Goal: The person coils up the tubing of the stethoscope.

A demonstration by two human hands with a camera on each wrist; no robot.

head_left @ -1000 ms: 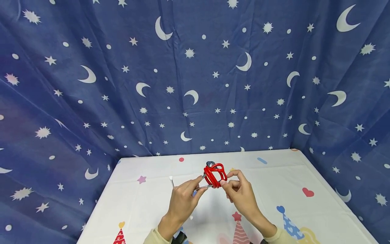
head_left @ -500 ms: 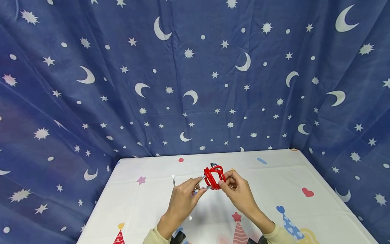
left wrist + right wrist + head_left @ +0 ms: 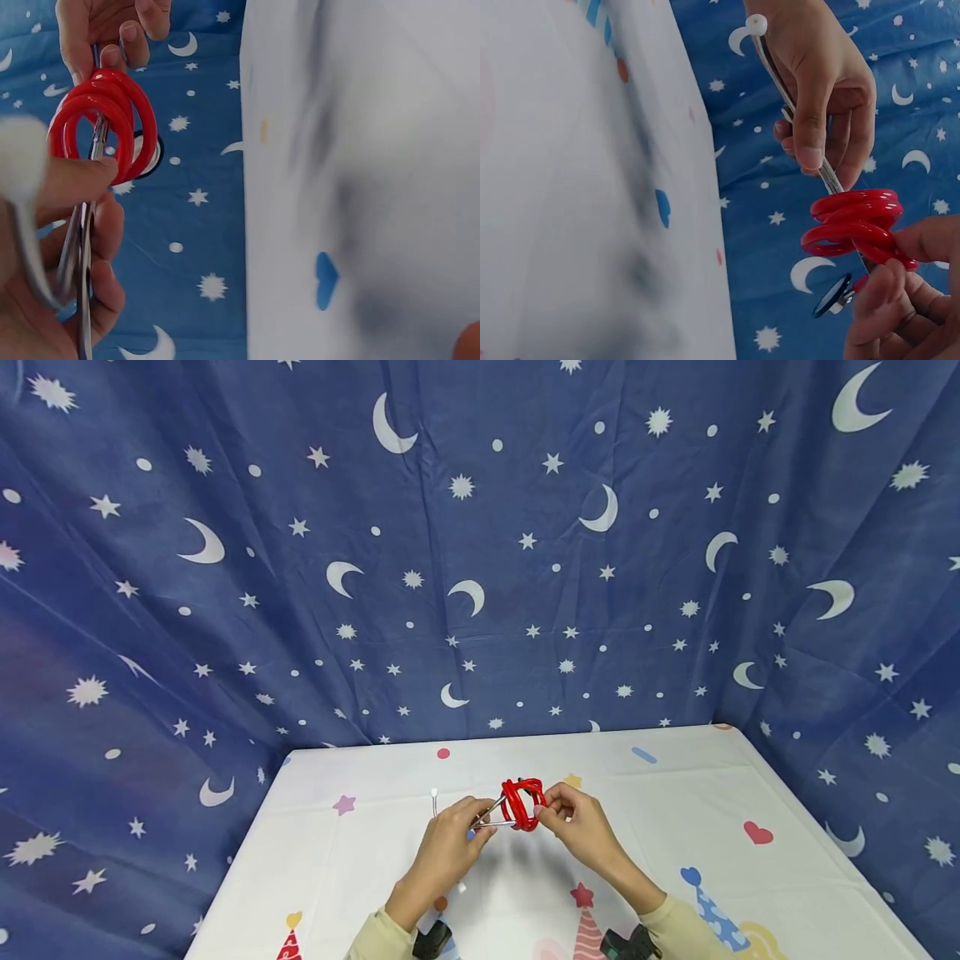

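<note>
A stethoscope with red tubing (image 3: 511, 800) is held up over the table between both hands. The tubing lies in several loops around its metal ear tubes (image 3: 829, 178). My left hand (image 3: 448, 837) grips these metal tubes, thumb along one side, with a white ear tip (image 3: 757, 25) sticking out past the hand. On the other side, my right hand (image 3: 581, 823) pinches the red loops at their outer edge between thumb and fingers. The round chest piece (image 3: 831, 297) hangs beside the right fingers in the right wrist view; in the head view the loops mostly hide it.
A white table cover (image 3: 360, 868) printed with party hats, hearts and stars lies beneath the hands. Behind the table's far edge hangs a blue curtain (image 3: 420, 635) with moons and stars. Dark wrist cameras (image 3: 432, 939) sit on both wrists.
Both hands have come slightly down and left with the stethoscope. The chest piece, seen above the loops before, has sunk mostly behind them. The grip of each hand stays on the stethoscope.
</note>
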